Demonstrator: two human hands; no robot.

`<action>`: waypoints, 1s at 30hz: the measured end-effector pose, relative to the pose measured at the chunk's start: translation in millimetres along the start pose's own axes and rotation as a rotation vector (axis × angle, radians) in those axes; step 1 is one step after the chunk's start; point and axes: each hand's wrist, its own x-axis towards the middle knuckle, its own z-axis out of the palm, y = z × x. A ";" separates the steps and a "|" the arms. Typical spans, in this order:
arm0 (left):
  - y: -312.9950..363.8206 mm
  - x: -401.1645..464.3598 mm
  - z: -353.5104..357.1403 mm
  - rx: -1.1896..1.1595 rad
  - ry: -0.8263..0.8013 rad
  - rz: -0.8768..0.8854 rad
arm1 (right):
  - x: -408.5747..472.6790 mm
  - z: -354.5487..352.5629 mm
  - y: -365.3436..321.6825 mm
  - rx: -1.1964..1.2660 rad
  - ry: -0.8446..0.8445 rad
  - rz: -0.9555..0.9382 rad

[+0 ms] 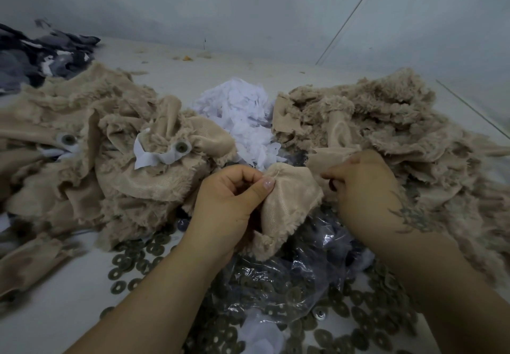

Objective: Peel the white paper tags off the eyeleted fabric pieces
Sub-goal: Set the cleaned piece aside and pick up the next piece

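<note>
Left hand (229,196) and right hand (361,188) both pinch a beige furry fabric piece (289,196) above scattered metal washers (132,268).

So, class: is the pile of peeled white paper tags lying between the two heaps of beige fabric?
Yes, the white paper tags sit between the left fabric heap and the right fabric heap.

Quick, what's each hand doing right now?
Left hand: pinching the beige fabric piece between thumb and fingers.
Right hand: fingers curled, gripping the same piece's other edge.
</note>
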 end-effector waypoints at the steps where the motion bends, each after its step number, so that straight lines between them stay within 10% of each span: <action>1: 0.4 0.2 -0.3 -0.007 0.001 -0.002 | -2.1 -2.9 -3.2 0.020 -0.018 0.015; 21: 1.4 1.7 -2.5 -0.184 0.005 0.037 | -21.7 -1.1 -12.9 0.835 -0.634 -0.034; 30: -0.3 2.2 -2.4 -0.086 -0.003 0.084 | -18.1 27.0 -36.3 1.926 -0.245 0.436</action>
